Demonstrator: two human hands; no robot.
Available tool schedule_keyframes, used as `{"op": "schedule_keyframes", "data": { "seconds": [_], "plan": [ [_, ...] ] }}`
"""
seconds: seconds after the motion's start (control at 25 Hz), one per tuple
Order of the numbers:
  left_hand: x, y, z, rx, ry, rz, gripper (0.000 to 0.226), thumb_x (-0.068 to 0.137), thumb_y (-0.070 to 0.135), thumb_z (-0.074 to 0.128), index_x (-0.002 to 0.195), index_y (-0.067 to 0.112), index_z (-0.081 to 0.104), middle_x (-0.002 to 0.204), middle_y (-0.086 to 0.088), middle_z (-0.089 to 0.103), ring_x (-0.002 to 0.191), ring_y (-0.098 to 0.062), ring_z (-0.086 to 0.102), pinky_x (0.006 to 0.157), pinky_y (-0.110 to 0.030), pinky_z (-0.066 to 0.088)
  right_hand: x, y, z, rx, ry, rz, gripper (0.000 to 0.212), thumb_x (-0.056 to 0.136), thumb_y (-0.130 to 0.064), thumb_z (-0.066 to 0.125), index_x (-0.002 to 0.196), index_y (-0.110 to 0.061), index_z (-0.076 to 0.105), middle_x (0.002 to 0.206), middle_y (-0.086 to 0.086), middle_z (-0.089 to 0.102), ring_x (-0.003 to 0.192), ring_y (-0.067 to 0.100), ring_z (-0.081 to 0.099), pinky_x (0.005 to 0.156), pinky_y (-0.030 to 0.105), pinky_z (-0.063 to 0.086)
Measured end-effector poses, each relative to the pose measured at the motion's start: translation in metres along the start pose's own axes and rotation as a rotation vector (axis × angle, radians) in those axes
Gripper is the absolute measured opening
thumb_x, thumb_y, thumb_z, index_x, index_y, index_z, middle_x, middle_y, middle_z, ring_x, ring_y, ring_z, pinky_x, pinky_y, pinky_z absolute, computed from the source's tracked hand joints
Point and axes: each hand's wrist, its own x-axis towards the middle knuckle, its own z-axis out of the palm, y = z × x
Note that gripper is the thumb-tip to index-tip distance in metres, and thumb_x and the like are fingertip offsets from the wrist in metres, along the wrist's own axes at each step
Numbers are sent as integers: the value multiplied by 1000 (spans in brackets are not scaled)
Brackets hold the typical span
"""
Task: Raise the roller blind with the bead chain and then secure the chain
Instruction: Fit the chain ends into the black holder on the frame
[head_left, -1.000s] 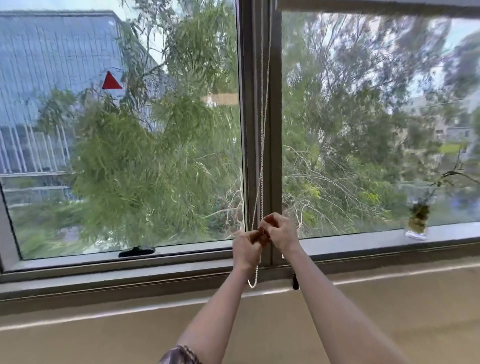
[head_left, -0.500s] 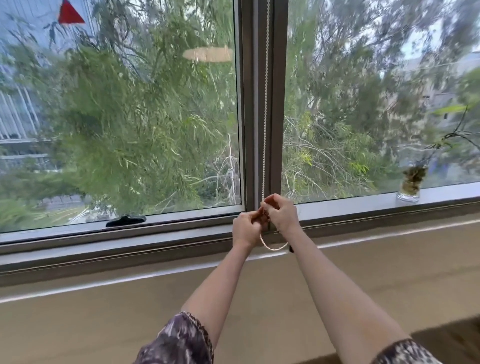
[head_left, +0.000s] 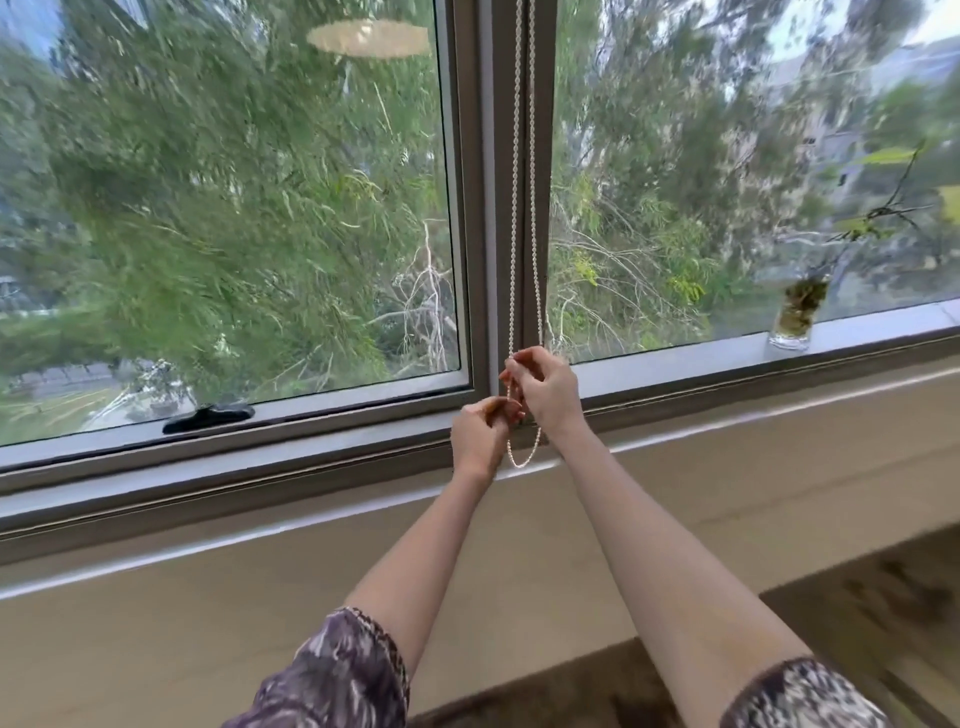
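While both hands work low in the centre of the frame, the bead chain (head_left: 521, 208) hangs as two near-parallel strands down the window's middle post (head_left: 488, 208), its long axis vertical, running off the top edge and ending in a small loop just below the hands, in front of the sill (head_left: 727, 358). The right hand (head_left: 545, 389) sits slightly higher, its fingers (head_left: 519, 364) pinched on the strands where they meet the hand. The left hand (head_left: 480, 434) is just beside and below it, fingers curled inward toward the chain; whether they actually grip a strand is hard to tell through the blur. No blind fabric shows in either pane, so the raising looks done and securing the chain seems to be the step in hand. No hook or cleat can be made out.

The main risk, as I judge it, is the thin beads slipping from the pinch, which could let the blind's weight draw the chain back. Pulling sideways rather than along the hanging line could also twist the two strands together. The jar of greenery (head_left: 797, 312) at the right of the sill stands well apart and looks safe.
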Motion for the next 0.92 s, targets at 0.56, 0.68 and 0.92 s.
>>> {"op": "schedule_keyframes", "data": {
  "seconds": [0.56, 0.68, 0.92],
  "plan": [
    [31, -79, 56, 50, 115, -126, 7, 82, 19, 70, 86, 19, 75, 82, 4, 76, 79, -10, 68, 74, -15, 49, 67, 63, -33, 354, -95, 58, 14, 86, -10, 65, 98, -2, 66, 85, 18, 71, 75, 21, 68, 67, 28, 57],
    [42, -88, 65, 74, 189, -171, 9, 83, 20, 69, 89, 18, 76, 86, 0, 77, 80, -13, 69, 76, -22, 50, 83, 105, -49, 268, -20, 160, 9, 84, -15, 68, 89, -7, 68, 73, 11, 68, 63, 19, 63, 59, 33, 54],
    [44, -97, 77, 48, 208, -165, 15, 88, 13, 64, 96, 15, 76, 87, 3, 74, 74, -4, 66, 66, 0, 43, 92, 200, -71, -353, -100, 333, 10, 82, -14, 65, 90, -13, 72, 84, 9, 72, 75, 20, 63, 60, 19, 47]
  ]
}}
